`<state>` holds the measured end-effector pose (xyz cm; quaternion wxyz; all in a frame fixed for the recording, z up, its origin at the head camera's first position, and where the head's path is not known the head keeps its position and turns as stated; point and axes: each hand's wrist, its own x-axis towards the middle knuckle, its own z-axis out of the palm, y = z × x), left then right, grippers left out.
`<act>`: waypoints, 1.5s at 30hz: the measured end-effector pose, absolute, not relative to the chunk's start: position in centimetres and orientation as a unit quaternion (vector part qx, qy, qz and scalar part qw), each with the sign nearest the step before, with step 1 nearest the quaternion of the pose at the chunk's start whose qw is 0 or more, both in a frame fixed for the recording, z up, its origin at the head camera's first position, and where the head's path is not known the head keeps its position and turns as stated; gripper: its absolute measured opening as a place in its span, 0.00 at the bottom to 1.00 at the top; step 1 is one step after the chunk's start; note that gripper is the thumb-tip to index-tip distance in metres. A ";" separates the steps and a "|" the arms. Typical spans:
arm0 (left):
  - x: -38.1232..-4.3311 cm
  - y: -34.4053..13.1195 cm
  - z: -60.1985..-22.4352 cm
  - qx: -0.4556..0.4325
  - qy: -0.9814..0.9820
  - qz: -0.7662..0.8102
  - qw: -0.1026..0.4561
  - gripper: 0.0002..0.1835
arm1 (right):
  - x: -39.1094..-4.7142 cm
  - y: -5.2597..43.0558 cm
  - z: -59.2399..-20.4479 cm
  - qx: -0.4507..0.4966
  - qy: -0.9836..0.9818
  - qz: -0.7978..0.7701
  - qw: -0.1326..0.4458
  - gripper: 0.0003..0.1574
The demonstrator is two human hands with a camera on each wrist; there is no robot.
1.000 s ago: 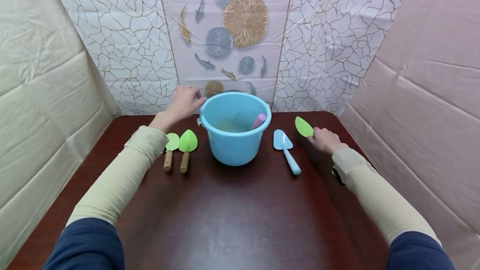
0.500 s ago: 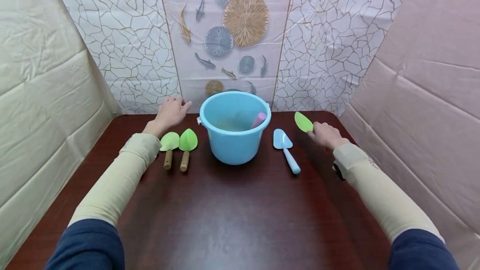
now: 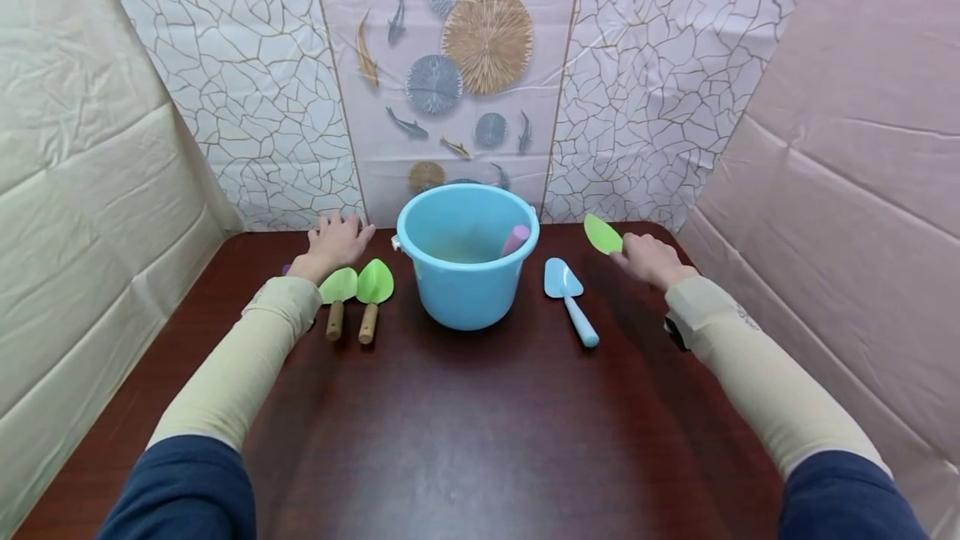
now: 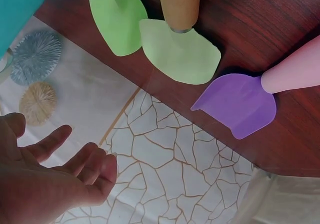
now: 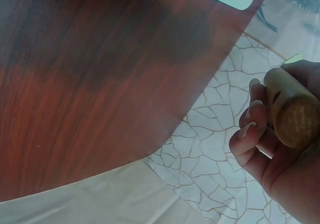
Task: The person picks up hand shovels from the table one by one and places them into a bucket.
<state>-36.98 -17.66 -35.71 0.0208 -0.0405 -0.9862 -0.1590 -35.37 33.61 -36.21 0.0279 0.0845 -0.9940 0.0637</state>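
In the head view my left hand (image 3: 337,242) hovers at the table's back left, fingers loosely bent and holding nothing. Close to it lie a pale green trowel (image 3: 339,285) and a brighter green trowel (image 3: 374,282), both with wooden handles. A purple trowel (image 4: 239,104) with a pink handle shows in the left wrist view; my wrist hides most of it from the head. At the right, my right hand (image 3: 651,258) grips the wooden handle (image 5: 295,112) of a green trowel (image 3: 602,233), raised above the table.
A light blue bucket (image 3: 467,298) stands mid-table, a pink handle (image 3: 515,239) leaning inside it. Right of it lies a light blue trowel (image 3: 573,304). A patterned cloth (image 3: 262,98) hangs along the table's back edge, with plain cloth at both sides.
My left hand has moved left and down, away from the bucket's rim to above the trowels. The right hand, with its green trowel, has shifted only slightly.
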 end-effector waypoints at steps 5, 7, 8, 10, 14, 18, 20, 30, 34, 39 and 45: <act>-36.9 -17.4 -35.7 -0.042 -0.986 -0.159 0.028 0.29 | -35.3 33.3 -35.7 0.082 -0.993 0.071 0.036 0.18; -36.9 -17.3 -35.6 -0.040 -0.987 -0.156 0.028 0.29 | -35.3 33.2 -35.6 0.084 -0.993 0.073 0.039 0.18; -36.9 -17.2 -35.6 -0.040 -0.987 -0.155 0.026 0.29 | -35.4 33.1 -35.6 0.084 -0.993 0.073 0.041 0.18; -36.8 -17.2 -35.6 -0.040 -0.987 -0.154 0.024 0.29 | -35.5 33.0 -35.5 0.086 -0.993 0.072 0.043 0.19; -36.8 -17.0 -35.5 -0.041 -0.987 -0.155 0.022 0.29 | -35.5 32.7 -35.1 0.090 -0.993 0.065 0.050 0.20; -36.7 -16.9 -35.3 -0.041 -0.987 -0.155 0.023 0.30 | -35.4 32.4 -34.6 0.095 -0.992 0.061 0.059 0.20; -36.7 -16.9 -35.2 -0.041 -0.987 -0.156 0.023 0.30 | -35.4 32.3 -34.4 0.098 -0.991 0.060 0.063 0.19; -36.7 -17.0 -35.4 -0.041 -0.986 -0.159 0.023 0.30 | -35.7 31.7 -33.8 0.102 -0.991 0.056 0.061 0.21; -36.8 -16.9 -35.4 -0.040 -0.987 -0.153 0.025 0.29 | -35.9 31.4 -33.4 0.099 -0.991 0.060 0.059 0.22; -36.8 -17.0 -35.3 -0.041 -0.987 -0.151 0.027 0.30 | -35.9 31.2 -33.0 0.100 -0.991 0.065 0.062 0.24; -36.7 -17.1 -35.4 -0.046 -0.986 -0.158 0.026 0.29 | -35.8 30.9 -32.5 0.108 -0.989 0.069 0.071 0.25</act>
